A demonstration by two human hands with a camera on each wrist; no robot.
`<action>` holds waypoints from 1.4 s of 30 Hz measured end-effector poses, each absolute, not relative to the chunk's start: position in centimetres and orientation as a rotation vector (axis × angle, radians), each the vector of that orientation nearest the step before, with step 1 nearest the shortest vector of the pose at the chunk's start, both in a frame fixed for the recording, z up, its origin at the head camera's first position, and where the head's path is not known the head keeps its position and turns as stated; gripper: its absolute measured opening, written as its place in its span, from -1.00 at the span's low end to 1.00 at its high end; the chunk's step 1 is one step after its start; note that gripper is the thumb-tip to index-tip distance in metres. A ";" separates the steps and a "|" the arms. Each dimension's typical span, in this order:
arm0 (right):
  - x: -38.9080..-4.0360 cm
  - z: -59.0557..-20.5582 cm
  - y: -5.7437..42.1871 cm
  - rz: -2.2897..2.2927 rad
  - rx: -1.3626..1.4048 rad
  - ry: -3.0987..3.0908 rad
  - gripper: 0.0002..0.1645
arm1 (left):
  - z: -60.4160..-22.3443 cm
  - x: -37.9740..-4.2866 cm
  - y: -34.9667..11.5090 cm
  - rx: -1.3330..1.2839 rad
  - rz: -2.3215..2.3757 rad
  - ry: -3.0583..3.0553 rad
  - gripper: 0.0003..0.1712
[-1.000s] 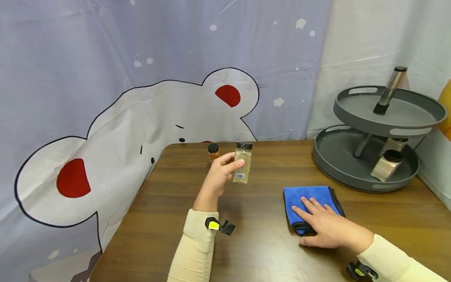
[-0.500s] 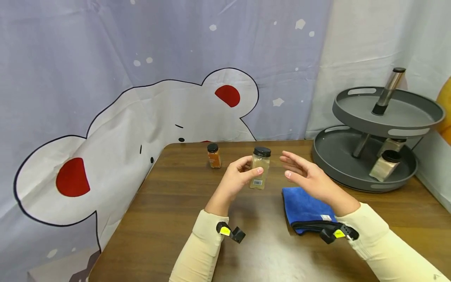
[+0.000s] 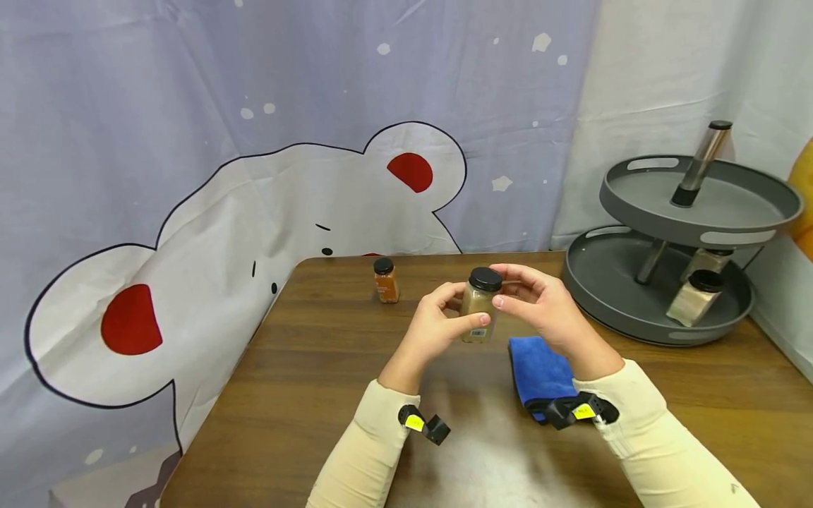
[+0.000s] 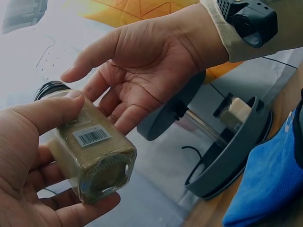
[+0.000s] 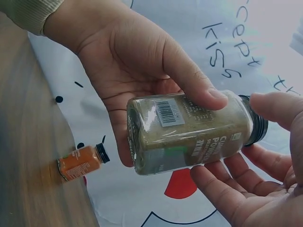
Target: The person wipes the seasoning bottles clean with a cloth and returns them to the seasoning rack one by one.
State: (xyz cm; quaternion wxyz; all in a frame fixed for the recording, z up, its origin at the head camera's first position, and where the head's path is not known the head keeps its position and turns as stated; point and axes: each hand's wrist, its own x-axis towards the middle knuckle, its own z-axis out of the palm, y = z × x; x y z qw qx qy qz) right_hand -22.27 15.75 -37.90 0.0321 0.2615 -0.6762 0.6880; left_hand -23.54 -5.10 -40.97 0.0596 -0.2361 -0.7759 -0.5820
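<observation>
My left hand (image 3: 432, 324) grips a square clear spice jar (image 3: 478, 303) of tan powder, raised above the table, its thumb along the barcode side. The jar has a black lid (image 3: 485, 278) and a printed label (image 5: 208, 146). My right hand (image 3: 540, 303) is at the jar's right side, thumb and fingers spread about the lid end. In the left wrist view the right thumb (image 4: 71, 75) hovers beside the lid; whether its fingertips touch the glass is hard to tell. A folded blue cloth (image 3: 540, 374) lies beneath the right forearm, partly hidden.
An orange spice jar (image 3: 387, 282) with a black lid stands on the wooden table (image 3: 305, 395) toward the back. At right is a grey two-tier round stand (image 3: 667, 331); its lower tray holds two jars, one a pale jar (image 3: 694, 300). A patterned curtain hangs behind.
My left hand has carried the jar rightward. The right hand has lifted off the blue cloth and come in to the jar's right side. The orange jar shows more fully now.
</observation>
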 end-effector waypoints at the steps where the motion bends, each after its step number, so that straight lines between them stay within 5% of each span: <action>1: -22.3 -38.0 15.7 2.107 0.812 -2.083 -0.47 | -40.9 -23.5 -5.1 -0.724 -1.749 -2.346 -0.49; 24: -23.0 -39.8 17.8 1.838 0.733 -2.256 -0.47 | -42.0 -23.9 -4.4 -0.849 -1.767 -2.524 -0.47; 42: -33.1 -39.5 28.6 1.715 -0.115 -2.383 -0.11 | -45.3 -25.4 -14.1 -0.532 -1.634 -2.674 -0.78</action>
